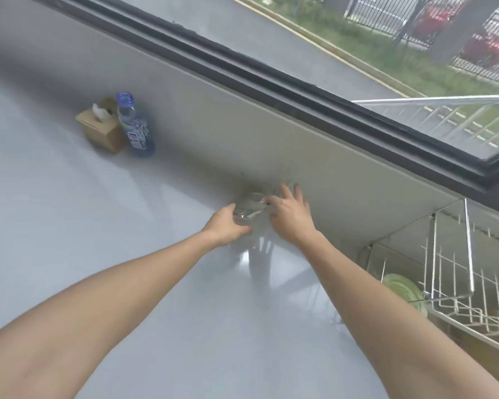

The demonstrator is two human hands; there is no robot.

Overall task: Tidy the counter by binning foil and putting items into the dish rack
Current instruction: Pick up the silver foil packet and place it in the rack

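Note:
A crumpled, shiny piece of foil lies on the pale counter against the back wall. My left hand curls around its near left side and grips it. My right hand sits on its right side with fingers spread, touching it and the wall. The foil is blurred and partly hidden by both hands. A white wire dish rack stands at the right edge, with a green plate in it.
A brown tissue box and a blue-capped plastic bottle stand together at the back left against the wall. A dark-framed window runs along above the wall. The pale counter stretches left and toward me.

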